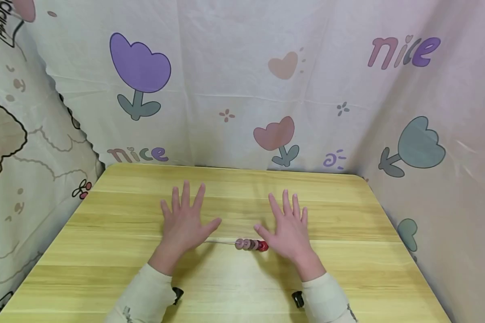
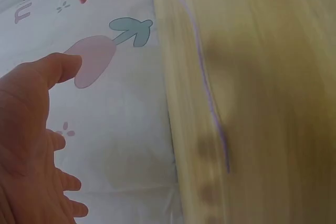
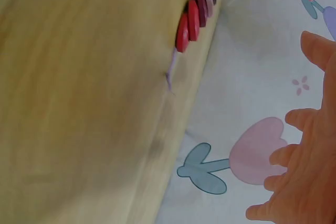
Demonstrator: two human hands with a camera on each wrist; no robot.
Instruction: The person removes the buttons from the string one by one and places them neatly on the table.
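Observation:
A string of beads (image 1: 252, 245) lies on the wooden table between my two hands, its discs running from pale pink through brown to bright red. From its pink end a thin cord (image 2: 202, 72) stretches left across the wood; a short knotted tail (image 3: 169, 77) sticks out past the red beads (image 3: 188, 24). My left hand (image 1: 184, 226) is held above the cord with fingers spread, gripping nothing. On the other side my right hand (image 1: 288, 231) also spreads its fingers, the thumb near the red end in the head view. Both hands appear raised off the table.
The light wooden table (image 1: 105, 251) fills the lower view, its far edge against a printed curtain (image 1: 210, 58) with flowers and hearts. More curtain hangs at left and right. Small black pieces (image 1: 297, 299) show at both sleeve cuffs.

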